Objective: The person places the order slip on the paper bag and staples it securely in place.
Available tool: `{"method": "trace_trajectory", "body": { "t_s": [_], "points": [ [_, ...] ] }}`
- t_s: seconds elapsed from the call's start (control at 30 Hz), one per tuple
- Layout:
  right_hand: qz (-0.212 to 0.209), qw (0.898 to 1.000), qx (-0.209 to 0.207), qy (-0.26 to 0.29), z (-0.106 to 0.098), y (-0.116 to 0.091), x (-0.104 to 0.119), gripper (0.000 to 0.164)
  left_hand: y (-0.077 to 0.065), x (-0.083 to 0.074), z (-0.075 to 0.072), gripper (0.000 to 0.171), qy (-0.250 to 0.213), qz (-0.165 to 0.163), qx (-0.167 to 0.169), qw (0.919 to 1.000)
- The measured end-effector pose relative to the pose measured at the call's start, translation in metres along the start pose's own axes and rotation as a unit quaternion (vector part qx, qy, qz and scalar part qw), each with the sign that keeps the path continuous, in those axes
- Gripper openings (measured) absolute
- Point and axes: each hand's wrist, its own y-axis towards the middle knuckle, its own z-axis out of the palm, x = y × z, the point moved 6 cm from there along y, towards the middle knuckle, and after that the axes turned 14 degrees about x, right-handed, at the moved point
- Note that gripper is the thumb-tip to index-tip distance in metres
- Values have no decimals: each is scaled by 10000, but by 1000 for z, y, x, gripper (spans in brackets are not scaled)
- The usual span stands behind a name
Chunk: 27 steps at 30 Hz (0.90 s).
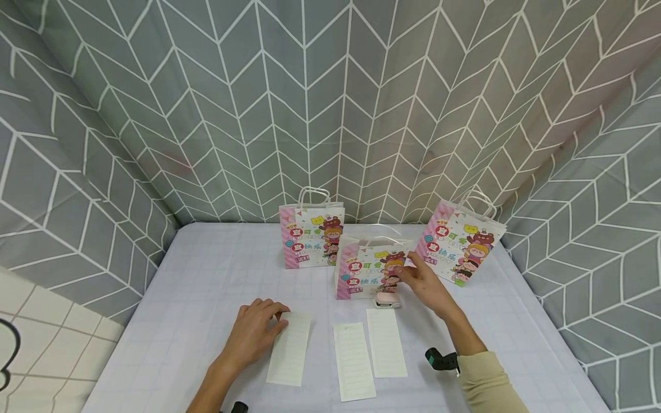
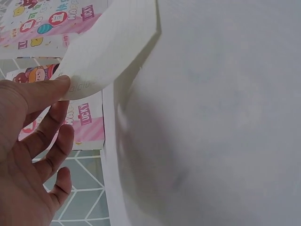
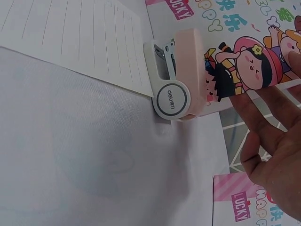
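Note:
My left hand [image 1: 252, 331] pinches the top edge of a lined paper slip [image 1: 290, 353] between thumb and fingers. In the left wrist view that slip [image 2: 106, 52] curves up off the table. My right hand [image 1: 427, 287] holds the right edge of the middle paper gift bag [image 1: 364, 272], thumb in front and fingers behind it. A pink and white stapler [image 1: 387, 300] lies at this bag's front; the right wrist view shows the stapler [image 3: 188, 70] close up, overlapping the bag's printed face. Two more lined slips, a left one [image 1: 354, 361] and a right one [image 1: 386, 343], lie on the table.
Behind and left of the middle bag stands another gift bag [image 1: 310, 238] with white handles. A third gift bag [image 1: 459, 244] stands tilted at the right. The white tablecloth [image 1: 206, 269] reaches back to a grey patterned curtain [image 1: 289, 115].

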Motion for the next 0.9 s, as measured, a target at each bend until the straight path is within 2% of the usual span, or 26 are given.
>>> {"method": "trace_trajectory", "body": {
  "t_s": [0.37, 0.63, 0.9],
  "points": [
    [-129, 9998, 165, -6, 7, 4, 6, 51, 5, -6, -7, 19, -121, 130, -170, 9997],
    [95, 9958, -90, -906, 8, 5, 11, 54, 10, -15, -22, 16, -627, 508, -311, 9962],
    [227, 9902, -205, -1362, 6, 6, 13, 51, 21, -32, -39, 14, -1096, 1023, -455, 9877]
  ]
}}
